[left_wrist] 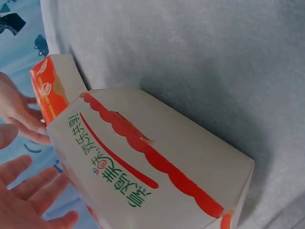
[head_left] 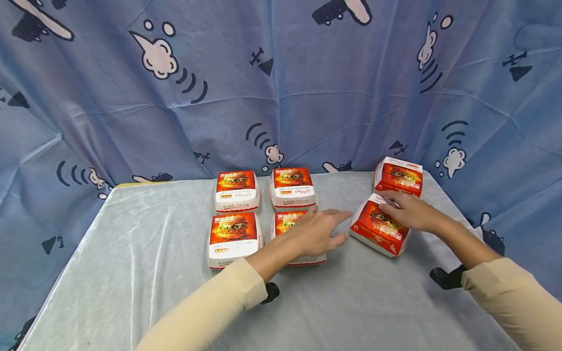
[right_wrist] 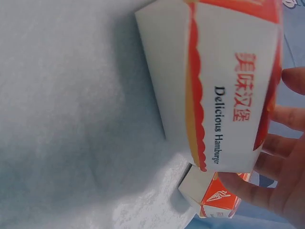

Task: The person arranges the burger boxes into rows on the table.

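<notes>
In the head view my left hand [head_left: 322,231] hovers over the front right box of the left group, a red and white burger box [head_left: 287,222], partly hiding its lid. Its fingers [left_wrist: 35,186] are spread and hold nothing. My right hand [head_left: 406,209] lies over the back of a turned burger box [head_left: 381,225], thumb across the lid. The right wrist view shows its fairly straight fingers [right_wrist: 281,143] along the lid edge of that box [right_wrist: 228,95]. Just behind stands another burger box [head_left: 399,176], close to the right fingertips.
Beside the left hand, more burger boxes stand in the left group: one at front left [head_left: 232,239], one at back left [head_left: 237,190] and one at back right [head_left: 293,187]. All rest on a pale cloth-covered table [head_left: 118,273]. A blue patterned curtain [head_left: 228,73] hangs behind.
</notes>
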Tool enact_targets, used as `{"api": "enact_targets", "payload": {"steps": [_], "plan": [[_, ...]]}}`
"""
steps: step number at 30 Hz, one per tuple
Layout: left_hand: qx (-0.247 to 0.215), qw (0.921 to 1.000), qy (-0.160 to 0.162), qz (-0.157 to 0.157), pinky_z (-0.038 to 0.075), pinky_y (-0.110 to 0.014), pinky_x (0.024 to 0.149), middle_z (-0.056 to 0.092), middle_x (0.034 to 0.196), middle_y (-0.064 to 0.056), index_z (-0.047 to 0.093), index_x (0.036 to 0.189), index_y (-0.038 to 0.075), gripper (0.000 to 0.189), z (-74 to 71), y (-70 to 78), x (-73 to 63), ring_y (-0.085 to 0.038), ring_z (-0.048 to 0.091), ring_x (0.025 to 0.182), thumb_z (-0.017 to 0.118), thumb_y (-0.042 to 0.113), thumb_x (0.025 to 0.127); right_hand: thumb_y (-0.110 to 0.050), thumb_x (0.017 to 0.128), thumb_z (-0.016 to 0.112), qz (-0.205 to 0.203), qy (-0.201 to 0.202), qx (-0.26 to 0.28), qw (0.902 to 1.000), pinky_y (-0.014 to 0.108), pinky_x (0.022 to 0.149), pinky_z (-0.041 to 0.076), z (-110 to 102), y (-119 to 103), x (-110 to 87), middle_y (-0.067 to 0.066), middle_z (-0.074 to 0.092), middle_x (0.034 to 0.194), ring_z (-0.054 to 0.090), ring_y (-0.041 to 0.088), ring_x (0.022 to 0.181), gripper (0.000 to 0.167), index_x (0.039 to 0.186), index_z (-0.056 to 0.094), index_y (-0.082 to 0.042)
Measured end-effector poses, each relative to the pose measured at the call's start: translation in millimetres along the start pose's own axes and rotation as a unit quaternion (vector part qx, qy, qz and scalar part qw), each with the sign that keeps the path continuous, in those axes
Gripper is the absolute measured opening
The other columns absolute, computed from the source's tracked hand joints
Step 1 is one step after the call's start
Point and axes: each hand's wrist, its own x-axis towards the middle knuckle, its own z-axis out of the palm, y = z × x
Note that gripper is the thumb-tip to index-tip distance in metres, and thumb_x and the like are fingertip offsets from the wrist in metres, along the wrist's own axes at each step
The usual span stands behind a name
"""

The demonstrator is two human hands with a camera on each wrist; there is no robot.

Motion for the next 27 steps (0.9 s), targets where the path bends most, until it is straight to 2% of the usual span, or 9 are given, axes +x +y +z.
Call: {"api": "enact_targets", "payload": {"steps": [4,9,18,27], "plan": [[-0.003,1.0000,-0.009,0.000,0.029,-0.048,0.115,0.052,0.146,0.000,0.045,0.151,0.018,0.054,0.6,3.3,0.9,-0.011,0.046,0.135,0.058,0.033,0.100,-0.027,0.103,0.054,-0.008,0.003,0.010,0.9999,0.063,0.089,0.049,1,1,-0.6,0.031,0.057,0.127,0.059,0.040,0.107,0.055,0.141,0.044,0.011],[-0.011,0.9997,-0.023,0.001,0.027,-0.050,0.117,0.050,0.148,0.000,0.045,0.151,0.021,0.055,1.9,9.5,3.3,-0.011,0.044,0.137,0.059,0.034,0.100,-0.020,0.103,0.054,-0.018,0.000,0.022,0.9996,0.061,0.088,0.050,-2,1,-3.1,0.033,0.056,0.126,0.059,0.042,0.107,0.050,0.141,0.045,0.011],[0.018,0.9990,-0.040,0.003,0.031,-0.047,0.115,0.045,0.152,-0.001,0.043,0.152,0.024,0.056,3.8,16.6,7.2,-0.010,0.044,0.137,0.058,0.035,0.100,-0.022,0.103,0.055,-0.006,-0.012,0.041,0.9991,0.052,0.084,0.055,-2,-3,-2.1,0.031,0.058,0.125,0.061,0.039,0.105,0.053,0.143,0.043,0.010],[0.042,0.9964,-0.073,-0.011,0.030,-0.050,0.115,0.041,0.155,0.001,0.040,0.154,0.030,0.057,5.6,21.3,8.7,-0.012,0.045,0.137,0.057,0.039,0.100,-0.019,0.101,0.057,-0.025,-0.012,0.043,0.9987,0.049,0.080,0.057,2,-11,1.4,0.028,0.061,0.120,0.062,0.034,0.100,0.049,0.140,0.047,0.010]]}}
